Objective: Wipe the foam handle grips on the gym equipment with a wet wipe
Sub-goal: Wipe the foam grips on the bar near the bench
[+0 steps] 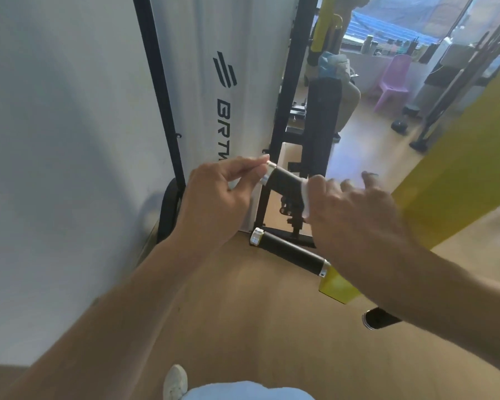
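A black foam handle grip with a silver end cap juts out from the yellow machine arm. My left hand pinches the silver cap at the grip's free end. My right hand is wrapped round the grip's inner part with a white wet wipe under its fingers; the index finger and thumb stick out. A second black foam grip with silver caps sits lower, untouched, fixed to a yellow bracket.
A white shroud with black lettering and black frame posts stand close on the left. A black weight stack is behind the handles. Wooden floor lies below; a purple chair and other machines stand far right.
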